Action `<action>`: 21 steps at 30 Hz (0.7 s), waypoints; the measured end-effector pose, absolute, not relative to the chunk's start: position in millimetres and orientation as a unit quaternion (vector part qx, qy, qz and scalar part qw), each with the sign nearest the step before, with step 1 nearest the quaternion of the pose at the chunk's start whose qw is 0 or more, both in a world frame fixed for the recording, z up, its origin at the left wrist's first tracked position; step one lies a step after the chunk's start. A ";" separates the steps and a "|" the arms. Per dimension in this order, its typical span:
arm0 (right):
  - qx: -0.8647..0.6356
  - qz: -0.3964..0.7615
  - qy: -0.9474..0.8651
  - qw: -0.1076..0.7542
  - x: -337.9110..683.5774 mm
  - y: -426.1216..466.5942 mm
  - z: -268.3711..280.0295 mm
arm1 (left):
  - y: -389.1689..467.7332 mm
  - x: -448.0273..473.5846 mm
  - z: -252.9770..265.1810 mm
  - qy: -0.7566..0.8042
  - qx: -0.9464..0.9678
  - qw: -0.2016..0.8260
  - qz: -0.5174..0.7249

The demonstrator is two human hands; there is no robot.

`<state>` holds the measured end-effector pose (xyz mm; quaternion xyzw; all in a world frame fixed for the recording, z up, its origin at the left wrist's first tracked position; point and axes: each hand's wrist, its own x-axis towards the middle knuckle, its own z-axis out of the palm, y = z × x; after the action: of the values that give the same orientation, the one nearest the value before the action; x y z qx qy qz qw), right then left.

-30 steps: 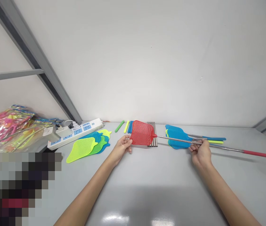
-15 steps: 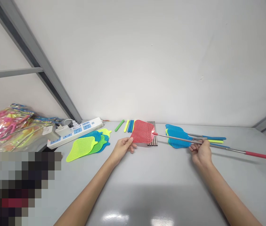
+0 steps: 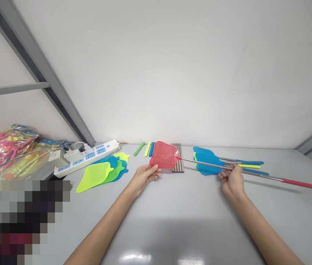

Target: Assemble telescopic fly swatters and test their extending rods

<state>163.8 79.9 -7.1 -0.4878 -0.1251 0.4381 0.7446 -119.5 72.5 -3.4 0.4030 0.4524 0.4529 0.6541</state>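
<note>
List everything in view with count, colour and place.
Red swatter: one, red and silver, in both hands
Assembled swatters: three visible, blue and yellow, table right
Swatter heads: about five, yellow, green, blue, table left
Grips: several, green, yellow, blue, table back
Metal tubes: several, silver, table back
Power strip: one, white and blue, back left
Plugs: several, white, on strip
Wrapped packs: uncountable, multicoloured, far left
Table: one, grey, beneath
Wall: one, pale, behind
Frame bars: several, grey, both sides
Left hand: one, bare, at red swatter
Right hand: one, bare, on red swatter
</note>
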 end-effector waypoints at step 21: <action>-0.406 0.587 -0.194 0.673 122.8 61.0 -9.1 | 56.4 -95.8 -1.4 0.401 0.367 0.699 0.465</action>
<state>122.8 61.0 -9.1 -0.4059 -0.1943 0.5869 0.6731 -95.8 56.4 -1.4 0.3674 0.4005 0.4649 0.6989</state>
